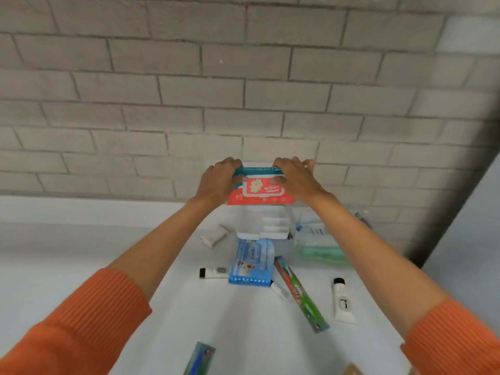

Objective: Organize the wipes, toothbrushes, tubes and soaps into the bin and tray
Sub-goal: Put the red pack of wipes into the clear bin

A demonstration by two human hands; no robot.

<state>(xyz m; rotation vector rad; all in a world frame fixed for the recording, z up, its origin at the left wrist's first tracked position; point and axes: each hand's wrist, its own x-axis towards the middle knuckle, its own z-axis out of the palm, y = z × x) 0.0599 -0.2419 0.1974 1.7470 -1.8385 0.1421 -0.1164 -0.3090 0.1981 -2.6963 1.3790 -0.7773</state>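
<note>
My left hand [216,180] and my right hand [297,177] both grip a red and teal wipes pack [258,189], held in the air above a clear bin [259,228] at the back of the white table. A blue wipes pack [250,262] lies in front of the bin. Beside it lies a packaged green toothbrush [300,293]. A white tube with a black cap [213,272] rests to the left of the blue pack, a small tube [280,290] to its right, and a bigger white tube [343,301] further right. A white soap bar [213,236] sits left of the bin.
A clear tray [319,244] holding greenish and blue items stands right of the bin. Another packaged toothbrush [200,358] lies at the near edge. A brown object [353,370] peeks in at the bottom right. A grey brick wall [243,90] backs the table.
</note>
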